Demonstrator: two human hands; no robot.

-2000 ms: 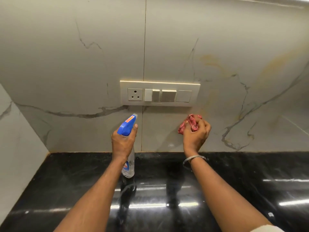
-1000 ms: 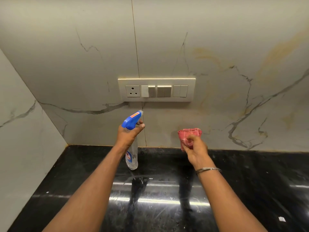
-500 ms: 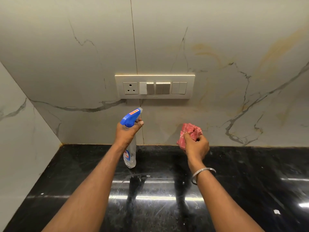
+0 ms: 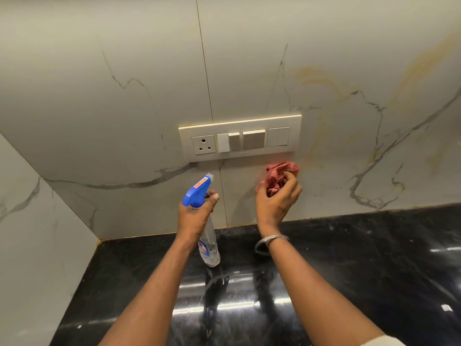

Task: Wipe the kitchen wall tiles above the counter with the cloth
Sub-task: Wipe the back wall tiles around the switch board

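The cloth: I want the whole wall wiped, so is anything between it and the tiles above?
Yes. The switch panel sits on the wall tiles just above the cloth bunched in the right hand, so wiping upward must go around it. Tiles to its right look unobstructed.

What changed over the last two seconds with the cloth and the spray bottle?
The right hand dipped toward the counter, then brought the red cloth back up, just under the switch plate. The left hand still holds the spray bottle upright.
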